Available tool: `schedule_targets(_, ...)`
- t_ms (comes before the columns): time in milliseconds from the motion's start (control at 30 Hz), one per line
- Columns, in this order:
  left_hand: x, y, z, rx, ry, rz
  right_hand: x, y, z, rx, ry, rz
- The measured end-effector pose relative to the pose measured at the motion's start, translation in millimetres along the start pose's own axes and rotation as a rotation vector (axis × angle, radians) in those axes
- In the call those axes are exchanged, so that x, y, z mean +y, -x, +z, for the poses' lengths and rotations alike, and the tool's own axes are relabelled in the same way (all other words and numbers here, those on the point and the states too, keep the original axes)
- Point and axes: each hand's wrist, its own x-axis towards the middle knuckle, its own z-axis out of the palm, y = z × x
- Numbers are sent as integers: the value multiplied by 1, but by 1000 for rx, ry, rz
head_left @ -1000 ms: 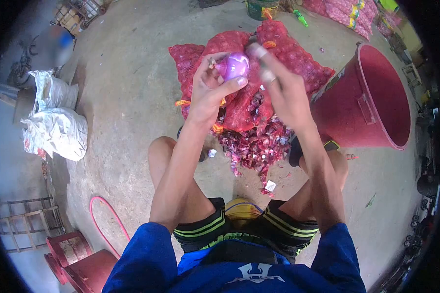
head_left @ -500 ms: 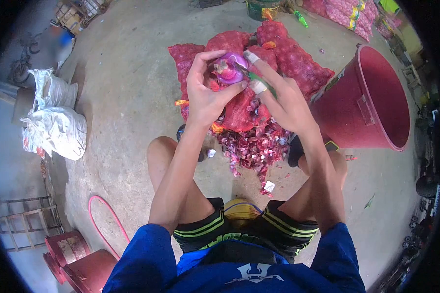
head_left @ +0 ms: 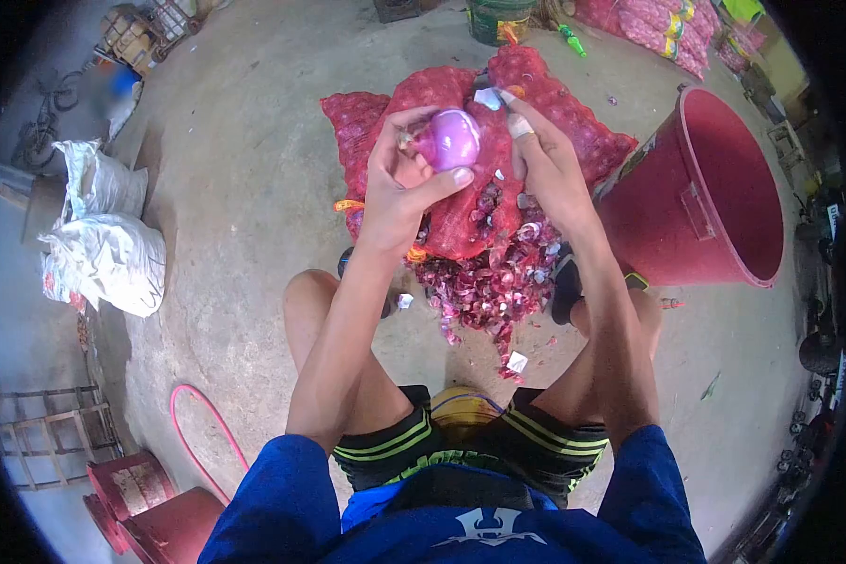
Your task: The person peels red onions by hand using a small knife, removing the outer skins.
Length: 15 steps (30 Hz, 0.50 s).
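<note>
My left hand (head_left: pixel 399 183) is closed round a peeled purple onion (head_left: pixel 456 138), its thumb along the lower side and its root end toward the fingers. Just right of the onion, slightly apart from it, is my right hand (head_left: pixel 550 164), with white wrapping on a finger. It is curled round a small knife; the green handle is hidden now, and a pale, shiny piece (head_left: pixel 487 98) at the fingertips may be its blade. Below both hands lies a heap of onion skins (head_left: pixel 493 287), against red mesh sacks of onions (head_left: pixel 437 103).
A large red tub (head_left: pixel 696 197) leans at the right. White sacks (head_left: pixel 113 254) stand at the left, with red containers (head_left: pixel 160 508) and a pink hose (head_left: pixel 202 395) lower down. A green bucket (head_left: pixel 498 21) and more filled sacks (head_left: pixel 658 28) are at the back.
My right hand has drawn away from the onion to the right, and the knife's green handle has gone out of sight. My left hand has turned the onion, showing its smooth side.
</note>
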Motion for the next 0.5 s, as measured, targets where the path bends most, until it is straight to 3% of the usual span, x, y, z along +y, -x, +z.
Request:
schedule_targets(133,-3,-1,-8,52,115,-47,-17,18,11,-26,-1,-11)
schedule_targets(233,-3,-1,-9,79,127,-64,-28,27,15,-157,170,-150)
schedule_targets(300,-4,-1,-9,89,131,-70,-25,27,21,-131,283,-336)
schedule_targets(367,-5,-2,-9,88,92,-63,-24,27,17,-143,376,-213)
schedule_targets(433,-6,-4,-9,88,69,-62,-9,21,23,-23,426,-472)
schedule_targets(500,-7,-5,-12,88,45,-62,-19,22,25,-6,390,-374)
